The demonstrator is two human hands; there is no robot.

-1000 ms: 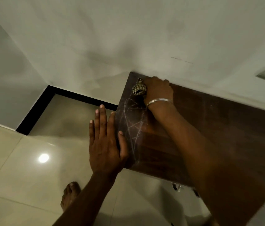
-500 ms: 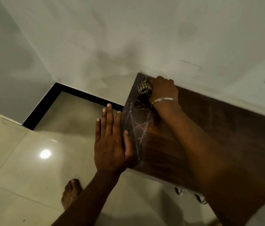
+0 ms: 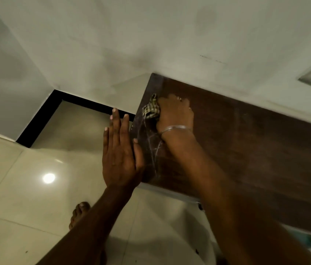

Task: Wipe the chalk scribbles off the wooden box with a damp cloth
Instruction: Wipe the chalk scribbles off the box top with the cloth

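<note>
The dark wooden box (image 3: 256, 150) stands against the wall, its top facing me. White chalk scribbles (image 3: 153, 148) cross its left end. My right hand (image 3: 175, 113), with a metal bangle on the wrist, is closed on a checked cloth (image 3: 150, 109) and presses it on the top near the left edge, a little in from the back corner. My left hand (image 3: 120, 152) lies flat with fingers straight against the box's left edge, the thumb resting on the top. My right forearm hides part of the scribbles.
A pale wall (image 3: 150, 35) runs behind the box. Glossy floor tiles (image 3: 17, 197) with a lamp's reflection lie to the left, bounded by a black skirting strip (image 3: 42, 115). My bare foot (image 3: 79, 213) stands on the floor below the left hand.
My right hand has dragged the cloth from the back left corner toward me along the left edge. The left hand has stayed against the box's edge.
</note>
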